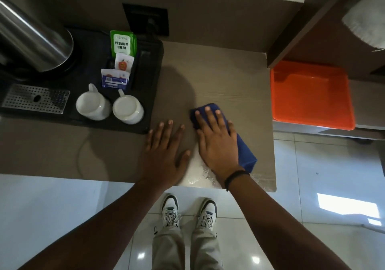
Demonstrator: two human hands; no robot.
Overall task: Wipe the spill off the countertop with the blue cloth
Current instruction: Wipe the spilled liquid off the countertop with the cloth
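Observation:
A folded blue cloth point(245, 153) lies on the brown countertop point(239, 77), near its front right corner. My right hand point(216, 140) presses flat on top of the cloth, fingers spread and pointing away from me. My left hand point(164, 150) rests flat on the bare counter just left of the cloth, holding nothing. A wet, shiny spill point(200, 176) glistens along the front edge, between and below my two hands, reaching toward the right corner.
A black tray point(150, 107) at the left holds two upturned white mugs point(92, 105), tea sachets point(123, 44) and a steel kettle point(31, 40). An orange bin point(310, 94) stands right of the counter. Below the front edge are my shoes on a tiled floor.

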